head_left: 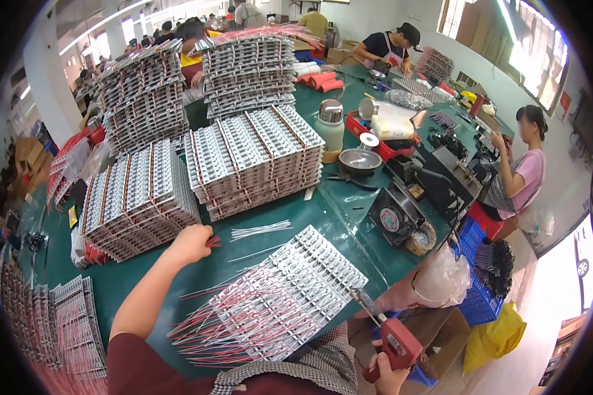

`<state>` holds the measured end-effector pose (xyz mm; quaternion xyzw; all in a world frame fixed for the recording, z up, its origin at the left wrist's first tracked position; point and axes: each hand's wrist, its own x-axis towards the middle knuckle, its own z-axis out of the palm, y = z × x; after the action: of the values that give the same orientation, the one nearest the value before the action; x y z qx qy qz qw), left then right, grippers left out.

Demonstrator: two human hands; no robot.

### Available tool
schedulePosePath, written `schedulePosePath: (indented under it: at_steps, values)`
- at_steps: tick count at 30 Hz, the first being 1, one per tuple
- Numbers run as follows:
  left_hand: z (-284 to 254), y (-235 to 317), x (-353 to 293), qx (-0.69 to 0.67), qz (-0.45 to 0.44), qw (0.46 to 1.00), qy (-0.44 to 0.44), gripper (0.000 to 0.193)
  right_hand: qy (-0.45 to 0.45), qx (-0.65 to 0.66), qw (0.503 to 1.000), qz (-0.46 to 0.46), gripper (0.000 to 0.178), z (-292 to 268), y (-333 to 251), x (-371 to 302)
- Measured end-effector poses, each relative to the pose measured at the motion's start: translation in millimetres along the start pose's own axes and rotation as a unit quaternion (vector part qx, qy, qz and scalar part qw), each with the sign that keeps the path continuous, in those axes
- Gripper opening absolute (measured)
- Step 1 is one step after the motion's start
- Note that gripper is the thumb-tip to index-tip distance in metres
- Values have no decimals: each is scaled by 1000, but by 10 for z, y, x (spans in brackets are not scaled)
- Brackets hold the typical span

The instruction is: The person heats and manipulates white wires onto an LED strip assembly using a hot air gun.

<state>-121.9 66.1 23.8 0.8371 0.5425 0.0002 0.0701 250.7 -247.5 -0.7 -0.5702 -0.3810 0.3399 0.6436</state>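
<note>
Head view: what makes for good handling?

Boards (319,270) at the near edge of the green table (349,224) should probably lie flat, red wires (214,241) be parted singly, and the gun (402,343) kept off loose wires (207,329).

And the hands?

Left hand (190,245): forearm extended forward, fingers closed on red wires beside a stack (141,201). Right hand (390,372): low, wrapped round the gun, whose tip points up-left at the boards; contact unclear.
</note>
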Motion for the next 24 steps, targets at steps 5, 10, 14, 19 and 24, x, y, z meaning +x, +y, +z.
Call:
schedulePosePath:
  at_steps: [5, 10, 14, 19, 24]
  values:
    - [102, 217, -12, 68, 12, 998, 6, 27, -6, -2, 999, -32, 44, 57, -136, 51]
    - [154, 154, 96, 67, 12, 997, 32, 23, 2, 40, 998, 43, 44, 95, -215, 64]
    - [134, -65, 93, -27, 26, 997, 66, 11, 39, 63, 997, 14, 41, 142, -305, 55]
    - [127, -178, -19, -158, 24, 985, 67, 13, 48, 55, 997, 8, 42, 141, -363, -35]
    - [105, -48, -154, -415, -69, 907, 6, 13, 36, 40, 999, 4, 41, 180, -382, -11]
